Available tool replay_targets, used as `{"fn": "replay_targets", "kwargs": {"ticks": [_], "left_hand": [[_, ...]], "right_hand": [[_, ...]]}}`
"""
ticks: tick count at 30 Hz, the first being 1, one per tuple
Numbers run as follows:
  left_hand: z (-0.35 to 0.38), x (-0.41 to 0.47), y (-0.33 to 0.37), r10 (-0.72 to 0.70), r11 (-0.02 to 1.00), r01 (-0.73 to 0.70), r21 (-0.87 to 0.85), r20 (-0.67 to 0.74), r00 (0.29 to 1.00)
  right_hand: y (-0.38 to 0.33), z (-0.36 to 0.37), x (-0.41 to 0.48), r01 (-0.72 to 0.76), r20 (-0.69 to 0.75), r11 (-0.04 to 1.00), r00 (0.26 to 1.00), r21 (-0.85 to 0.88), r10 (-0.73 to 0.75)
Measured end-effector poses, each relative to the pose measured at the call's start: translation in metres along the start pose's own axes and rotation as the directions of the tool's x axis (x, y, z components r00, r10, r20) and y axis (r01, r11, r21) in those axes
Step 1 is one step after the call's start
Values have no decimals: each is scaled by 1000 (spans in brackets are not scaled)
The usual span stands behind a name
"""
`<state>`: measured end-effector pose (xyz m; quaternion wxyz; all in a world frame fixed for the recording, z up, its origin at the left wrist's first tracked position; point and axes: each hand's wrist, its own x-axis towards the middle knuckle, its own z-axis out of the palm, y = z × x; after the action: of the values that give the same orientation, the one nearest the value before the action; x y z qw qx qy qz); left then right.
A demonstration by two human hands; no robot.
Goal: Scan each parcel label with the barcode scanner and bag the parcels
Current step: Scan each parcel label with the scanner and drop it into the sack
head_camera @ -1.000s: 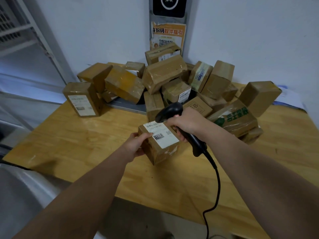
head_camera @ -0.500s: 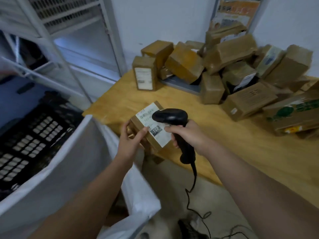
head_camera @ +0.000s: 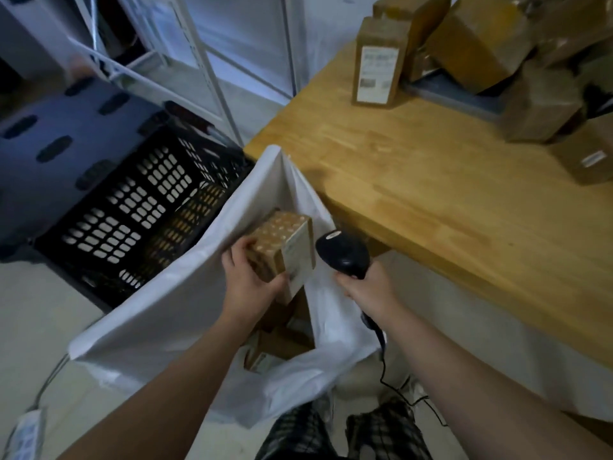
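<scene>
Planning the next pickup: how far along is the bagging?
Done: some parcels already lie in the bag. In hand: the left hand holds a parcel at the bag's mouth, while the right hand grips the scanner. Left: a pile of parcels waits on the table.

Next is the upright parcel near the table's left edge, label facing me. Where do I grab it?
Probably its top end, from above and the left: the upright parcel stands tall, its left side is free, other parcels crowd its right, and a high grip leaves the label uncovered for scanning.
</scene>
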<state>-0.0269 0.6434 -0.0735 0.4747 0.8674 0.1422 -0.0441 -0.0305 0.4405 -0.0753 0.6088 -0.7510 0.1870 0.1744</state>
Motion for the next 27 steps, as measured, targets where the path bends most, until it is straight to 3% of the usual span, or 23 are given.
{"fn": "replay_targets", "kwargs": {"ticks": [5, 8, 11, 15, 19, 22, 27], "left_hand": [[28, 1, -73, -277, 951, 272, 146, 18, 961], [57, 13, -101, -298, 924, 310, 223, -85, 951], [84, 44, -120, -211, 939, 245, 239, -162, 964], [121, 92, -144, -143, 932, 153, 328, -55, 988], [154, 127, -171, 30, 940, -21, 342, -21, 999], [167, 145, -191, 24, 918, -32, 394, 25, 999], [164, 140, -202, -104, 819, -30, 573, 200, 974]], "right_hand": [[45, 22, 13, -76, -17, 954, 997, -289, 74], [65, 37, 31, -54, -3, 913, 998, -403, 58], [77, 49, 54, 16, 3, 887, 1000, -461, -17], [91, 55, 81, 61, -88, 879, 989, -473, -116], [110, 52, 100, 114, -151, 879, 967, -464, -205], [125, 51, 110, 124, -168, 856, 957, -501, -238], [138, 53, 114, 90, -175, 854, 963, -512, -207]]}}
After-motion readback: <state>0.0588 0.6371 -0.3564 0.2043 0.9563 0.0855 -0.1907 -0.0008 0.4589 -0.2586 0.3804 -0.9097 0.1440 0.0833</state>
